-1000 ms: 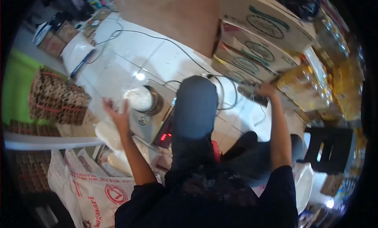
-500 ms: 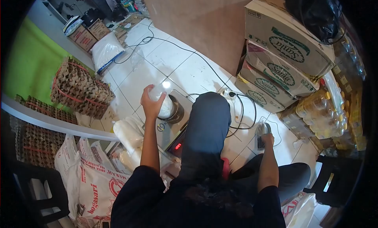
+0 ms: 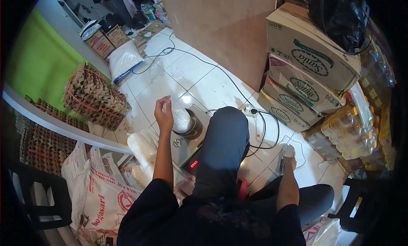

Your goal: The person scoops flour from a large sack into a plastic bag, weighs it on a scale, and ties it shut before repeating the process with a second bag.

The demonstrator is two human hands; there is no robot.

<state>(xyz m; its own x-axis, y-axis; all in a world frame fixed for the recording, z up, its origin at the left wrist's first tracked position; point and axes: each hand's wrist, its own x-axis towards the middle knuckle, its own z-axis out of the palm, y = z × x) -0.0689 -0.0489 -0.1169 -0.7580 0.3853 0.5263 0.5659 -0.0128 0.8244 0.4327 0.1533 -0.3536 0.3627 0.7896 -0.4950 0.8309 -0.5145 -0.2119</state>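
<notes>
My left hand (image 3: 164,115) is raised just left of a white-filled clear plastic bag (image 3: 182,121), holding nothing, with its fingers apart from the bag. The bag sits in a dark round container (image 3: 196,128). Under the container is a scale (image 3: 178,147) with a lit red display (image 3: 194,164), partly hidden by my raised knee. Low at the right, my right hand (image 3: 290,162) is closed on a shiny metallic tool (image 3: 288,151), whose exact shape is unclear. More filled white bags (image 3: 142,149) lie left of my left forearm.
Printed sacks (image 3: 100,195) stand at lower left, with bundled egg trays (image 3: 95,95) beyond them. Stacked cartons (image 3: 312,59) and bottles of yellow oil (image 3: 348,129) are at the right. A black cable (image 3: 216,66) crosses the tiles to a power strip (image 3: 251,112).
My left hand has let go of the white-filled bag and moved slightly away from it. The bag now rests lower in the container. My right hand still holds the metallic tool. The camera view has shifted slightly.
</notes>
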